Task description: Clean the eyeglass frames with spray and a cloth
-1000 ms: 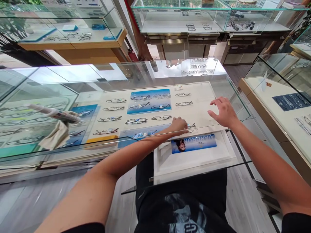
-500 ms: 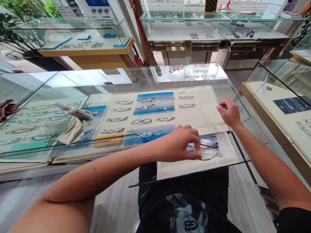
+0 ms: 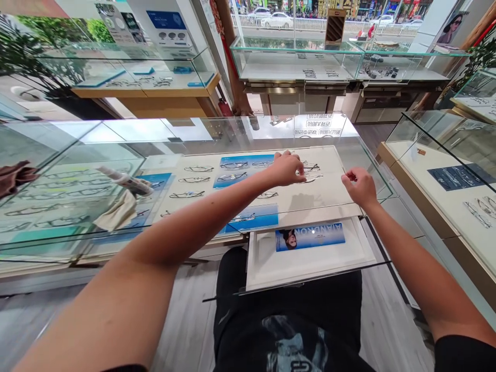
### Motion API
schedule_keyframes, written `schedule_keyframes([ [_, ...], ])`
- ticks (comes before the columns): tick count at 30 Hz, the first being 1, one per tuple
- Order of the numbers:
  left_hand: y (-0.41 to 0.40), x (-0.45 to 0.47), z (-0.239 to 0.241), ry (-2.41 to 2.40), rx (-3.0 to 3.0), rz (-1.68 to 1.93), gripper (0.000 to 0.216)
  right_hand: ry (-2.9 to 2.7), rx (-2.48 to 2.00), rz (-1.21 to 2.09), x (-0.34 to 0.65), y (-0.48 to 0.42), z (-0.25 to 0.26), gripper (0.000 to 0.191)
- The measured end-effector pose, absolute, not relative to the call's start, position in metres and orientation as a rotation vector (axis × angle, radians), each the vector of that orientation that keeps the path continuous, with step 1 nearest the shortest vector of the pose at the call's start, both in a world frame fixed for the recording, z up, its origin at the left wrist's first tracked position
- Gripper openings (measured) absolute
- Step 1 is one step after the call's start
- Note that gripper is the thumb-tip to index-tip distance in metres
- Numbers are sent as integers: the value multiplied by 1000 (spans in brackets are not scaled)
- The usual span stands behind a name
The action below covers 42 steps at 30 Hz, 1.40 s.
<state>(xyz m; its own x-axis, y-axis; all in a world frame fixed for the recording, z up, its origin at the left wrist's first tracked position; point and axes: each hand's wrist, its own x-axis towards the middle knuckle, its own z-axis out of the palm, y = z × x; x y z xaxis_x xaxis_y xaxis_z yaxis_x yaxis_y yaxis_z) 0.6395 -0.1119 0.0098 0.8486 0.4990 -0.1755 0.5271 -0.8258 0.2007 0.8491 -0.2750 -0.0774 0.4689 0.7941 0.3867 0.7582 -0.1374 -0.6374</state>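
Note:
My left hand (image 3: 287,169) is pinched on a pair of eyeglasses (image 3: 313,179) over the right part of the cream display tray (image 3: 325,194). A shadow falls on the tray below it. Another pair of glasses lies just behind, partly hidden by the fingers. My right hand (image 3: 359,186) is curled closed near the right end of the glass counter, and nothing shows in it. Below, a white drawer (image 3: 267,271) is pulled out, with a blue printed card (image 3: 310,237) inside. More eyeglasses (image 3: 187,195) lie in rows on the tray, some hidden under my left forearm.
On the left, a beige cloth (image 3: 116,212) and a tube-like bottle (image 3: 124,179) rest on the glass. A brown cloth (image 3: 16,178) sits at the far left. Other glass showcases (image 3: 294,46) stand ahead and to the right. The drawer sticks out over my lap.
My left hand has moved from the drawer forward to the tray, bringing the eyeglasses along. The blue card in the drawer is now uncovered. My right hand stays curled in about the same place.

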Motion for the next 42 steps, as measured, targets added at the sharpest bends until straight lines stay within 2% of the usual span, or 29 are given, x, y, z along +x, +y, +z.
schedule_keyframes([
  [9,-107,633,-3,734,2813,-129,35,-1304,-1931,75,848,-276,-76,19],
  [13,-115,617,5,697,2820,131,26,-1300,-1934,75,848,-276,-75,19],
  [16,-120,599,10,668,2455,234,15,-1307,-1927,58,848,-276,-75,18],
  [20,-122,567,12,526,1731,71,20,-1324,-1922,30,850,-276,-76,18],
  [24,-122,532,11,545,1495,-2,23,-1318,-1926,4,853,-276,-79,19],
  [30,-116,490,13,696,1583,-30,18,-1328,-1918,-10,859,-274,-82,17],
  [34,-104,464,10,771,1820,121,13,-1328,-1931,-13,862,-275,-77,15],
  [36,-97,448,7,872,2069,226,12,-1378,-1885,-144,856,-280,-70,15],
  [39,-89,425,0,1038,2384,350,11,-1734,-1621,-426,823,-295,-62,20],
  [42,-86,408,-6,1165,2461,462,10,-2328,-1170,-413,770,-310,-70,17],
])
